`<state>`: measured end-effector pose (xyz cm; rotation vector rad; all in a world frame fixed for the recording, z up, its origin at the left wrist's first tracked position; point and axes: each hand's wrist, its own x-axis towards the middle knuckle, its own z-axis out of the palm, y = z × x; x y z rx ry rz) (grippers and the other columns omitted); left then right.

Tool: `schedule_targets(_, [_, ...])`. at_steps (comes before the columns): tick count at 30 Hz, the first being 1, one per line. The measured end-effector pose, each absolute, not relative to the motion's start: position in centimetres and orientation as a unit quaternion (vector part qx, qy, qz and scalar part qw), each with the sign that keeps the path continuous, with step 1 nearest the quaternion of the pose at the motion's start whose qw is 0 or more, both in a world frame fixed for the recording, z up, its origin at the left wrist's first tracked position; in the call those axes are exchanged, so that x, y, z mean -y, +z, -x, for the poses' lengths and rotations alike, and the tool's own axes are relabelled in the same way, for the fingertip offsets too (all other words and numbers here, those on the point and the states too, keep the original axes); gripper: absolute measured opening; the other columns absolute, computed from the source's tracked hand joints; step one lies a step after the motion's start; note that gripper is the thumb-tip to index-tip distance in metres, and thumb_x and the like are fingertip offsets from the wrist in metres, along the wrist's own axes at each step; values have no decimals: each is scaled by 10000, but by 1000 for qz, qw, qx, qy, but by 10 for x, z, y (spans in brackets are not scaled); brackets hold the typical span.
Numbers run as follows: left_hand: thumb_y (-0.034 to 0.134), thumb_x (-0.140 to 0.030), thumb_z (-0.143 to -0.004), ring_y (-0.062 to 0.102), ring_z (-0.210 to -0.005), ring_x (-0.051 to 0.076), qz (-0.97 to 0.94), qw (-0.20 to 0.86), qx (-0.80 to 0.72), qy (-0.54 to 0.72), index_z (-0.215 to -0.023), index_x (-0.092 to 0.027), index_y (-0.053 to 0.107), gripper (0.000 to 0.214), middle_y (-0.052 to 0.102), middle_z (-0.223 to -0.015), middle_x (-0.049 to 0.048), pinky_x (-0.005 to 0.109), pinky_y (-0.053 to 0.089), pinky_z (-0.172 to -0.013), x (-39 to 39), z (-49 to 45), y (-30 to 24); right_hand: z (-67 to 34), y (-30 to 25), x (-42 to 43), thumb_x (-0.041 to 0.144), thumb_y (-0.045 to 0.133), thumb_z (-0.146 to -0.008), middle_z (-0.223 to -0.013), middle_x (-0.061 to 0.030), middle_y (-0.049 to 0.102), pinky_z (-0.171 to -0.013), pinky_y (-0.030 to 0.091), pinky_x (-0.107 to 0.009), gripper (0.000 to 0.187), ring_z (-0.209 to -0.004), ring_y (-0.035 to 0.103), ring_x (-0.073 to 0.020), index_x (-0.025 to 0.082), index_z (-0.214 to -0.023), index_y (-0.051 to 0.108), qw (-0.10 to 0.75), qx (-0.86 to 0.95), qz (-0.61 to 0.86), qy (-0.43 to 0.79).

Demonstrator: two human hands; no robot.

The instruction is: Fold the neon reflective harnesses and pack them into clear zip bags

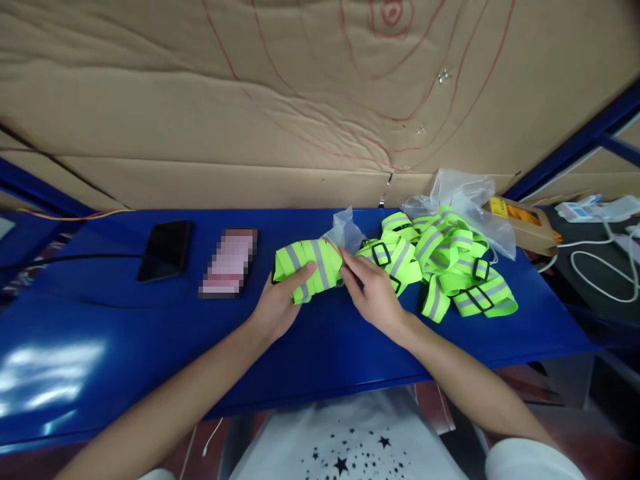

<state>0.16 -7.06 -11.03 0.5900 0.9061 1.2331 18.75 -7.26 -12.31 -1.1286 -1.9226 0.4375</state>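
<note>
A folded bundle of neon yellow-green reflective strap (325, 267) with grey stripes is held above the blue table. My left hand (283, 297) is closed around its left end, the thumb lying across the front. At the bundle's right end, the fingers of my right hand (375, 293) are pinched together; a thin band seems to run there, but what exactly they grip is too small to make out. Just behind the bundle sits a small clear plastic bag (345, 230). More reflective straps (445, 247) with black buckles lie heaped to the right of my right hand.
On the blue table (150, 360), a black phone (166, 250) with a cable and a second phone (230, 262) with a blurred screen lie left. Clear plastic bags (463, 190) and an open cardboard box (523, 227) stand back right. A cardboard wall (250, 133) rises behind.
</note>
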Motion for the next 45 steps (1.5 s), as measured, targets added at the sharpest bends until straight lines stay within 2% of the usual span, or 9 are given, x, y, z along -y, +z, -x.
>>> schedule_targets(3, [906, -263, -763, 753, -1143, 267, -267, 690, -395, 544, -1196, -199, 755, 463, 785, -1237, 68, 337, 624, -986, 70, -3, -111, -186, -128, 72, 287, 503, -1039, -976, -95, 718, -852, 608, -373, 397, -884, 704, -219, 182, -1410, 600, 429, 755, 451, 205])
schedule_targets(8, [871, -260, -791, 746, -1144, 287, -257, 680, -398, 560, -1147, -159, 759, 386, 783, -1224, 87, 352, 630, -969, 63, 1, -104, -178, -139, 73, 248, 552, -932, -871, -8, 636, -718, 590, -332, 484, -739, 653, -180, 230, -1406, 452, 431, 725, 489, 223])
schedule_targets(16, [779, -248, -883, 682, -1268, 301, -256, 702, -359, 559, -1175, -168, 758, 303, 757, -1291, 93, 369, 601, -1045, 58, 7, -99, -165, -151, 78, 208, 546, -848, -883, -29, 618, -687, 540, -361, 258, -757, 640, -220, 257, -1087, 464, 407, 717, 508, 249])
schedule_targets(22, [771, -302, -903, 656, -1306, 298, -255, 700, -347, 570, -1192, -191, 748, 310, 743, -1318, 73, 366, 591, -1068, 64, 6, -95, -160, -154, 64, 212, 595, -781, -832, 10, 592, -664, 538, -338, 354, -699, 618, -192, 255, -1072, 397, 443, 644, 535, 321])
schedule_targets(26, [782, -305, -889, 648, -1311, 311, -267, 676, -319, 608, -1193, -260, 741, 309, 747, -1310, 27, 386, 611, -1041, 66, 4, -91, -157, -154, 60, 306, 655, -807, -790, 58, 569, -568, 530, -287, 375, -631, 621, -150, 270, -1012, 343, 475, 579, 523, 407])
schedule_targets(28, [773, -300, -893, 662, -1290, 301, -269, 669, -316, 617, -1202, -269, 731, 313, 753, -1293, 19, 386, 619, -1021, 66, 3, -93, -154, -153, 64, 309, 677, -810, -770, 71, 562, -572, 532, -277, 359, -622, 621, -135, 267, -971, 358, 477, 563, 507, 446])
schedule_targets(34, [751, -387, -930, 716, -1199, 288, -301, 685, -321, 581, -1190, -200, 730, 321, 769, -1240, 79, 372, 622, -983, 64, 0, -111, -147, -145, 74, 344, 709, -787, -746, 87, 583, -519, 551, -269, 375, -587, 680, -141, 262, -921, 369, 463, 517, 450, 562])
schedule_targets(38, [788, -423, -899, 720, -1175, 296, -311, 661, -358, 582, -1199, -172, 725, 396, 763, -1235, 107, 386, 621, -970, 62, -1, -117, -147, -138, 75, 276, 756, -741, -679, 108, 579, -507, 533, -242, 402, -557, 672, -129, 253, -875, 378, 475, 439, 415, 640])
schedule_targets(45, [915, -291, -760, 718, -1074, 208, -344, 543, -407, 649, -1246, -235, 675, 544, 753, -1153, 40, 329, 600, -945, 65, -8, -123, -158, -138, 71, 296, 589, -905, -589, 90, 523, -485, 487, -251, 192, -532, 645, -147, 258, -850, 410, 503, 439, 464, 582])
